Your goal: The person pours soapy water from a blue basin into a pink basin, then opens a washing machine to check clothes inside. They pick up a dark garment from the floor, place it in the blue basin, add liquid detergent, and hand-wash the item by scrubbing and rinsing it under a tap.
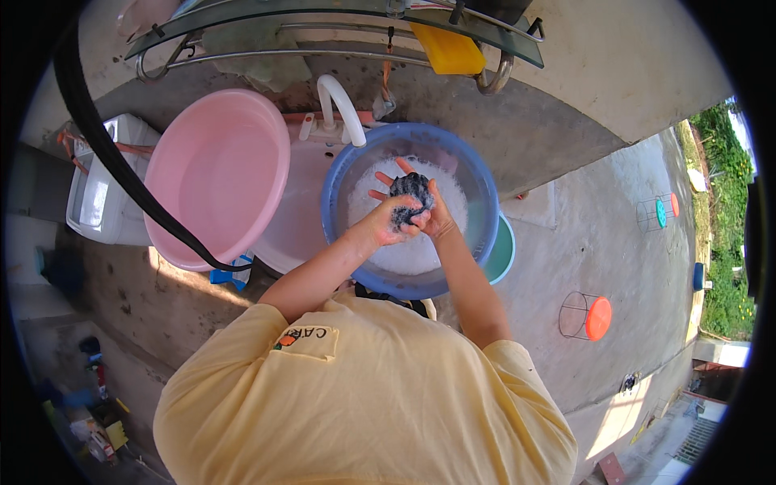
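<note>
Over a blue basin (330, 190) of white suds (404, 257), both hands are on a bunched dark cloth (411, 187) streaked with foam. My left hand (390, 221) is closed on its lower part, with foam on the fingers. Behind the cloth, my right hand (437, 215) supports it on the palm. Its thumb lies along the cloth's right side; the outstretched fingers that show past the cloth's left side appear to belong to this hand. The kind of garment or cloth cannot be made out.
A large pink basin (218, 174) stands left of a white curved tap (343, 109), on the sink (299, 190). A green basin (503, 249) shows behind the blue one. Above is a glass shelf (339, 24) with rails and a yellow cloth (449, 50). Red-topped stools (598, 318) stand right.
</note>
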{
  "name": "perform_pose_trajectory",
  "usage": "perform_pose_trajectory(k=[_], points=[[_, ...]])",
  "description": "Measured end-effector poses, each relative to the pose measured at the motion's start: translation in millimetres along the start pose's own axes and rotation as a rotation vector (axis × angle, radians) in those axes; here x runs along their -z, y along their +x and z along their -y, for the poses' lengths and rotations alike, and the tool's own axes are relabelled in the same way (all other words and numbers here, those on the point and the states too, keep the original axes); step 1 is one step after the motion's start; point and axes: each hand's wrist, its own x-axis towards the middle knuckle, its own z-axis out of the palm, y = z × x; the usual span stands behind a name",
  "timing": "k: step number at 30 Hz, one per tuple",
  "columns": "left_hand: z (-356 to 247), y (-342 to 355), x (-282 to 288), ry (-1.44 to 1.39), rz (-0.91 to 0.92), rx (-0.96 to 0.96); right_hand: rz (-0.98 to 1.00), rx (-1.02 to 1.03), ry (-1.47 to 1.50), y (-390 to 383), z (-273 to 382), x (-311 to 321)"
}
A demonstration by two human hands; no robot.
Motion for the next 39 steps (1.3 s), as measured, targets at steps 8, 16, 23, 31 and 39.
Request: perform_pose_trajectory(k=[8,16,23,31,39], points=[[3.4,1.7,-13.2,0.098,-0.200,0.099,-0.382,-0.078,-0.763,9.9,33.8,-15.1],[23.8,31.9,-0.9,0.676,-0.647,-0.212,-0.652,0.020,-1.426,33.1,20.9,-7.6],[4.2,47.3,41.0,1.964,-0.659,-0.826,-0.748,0.188,-2.018,45.4,3.7,3.9],[-37.9,-48.0,-16.0,1.580,-0.965,-0.674,-0.638,0.501,-1.918,23.2,47.7,31.5],[-33.2,-123.2,17.6,1.333,-0.943,-0.766,-0.692,-0.198,-2.335,-10.3,128.5,34.9]])
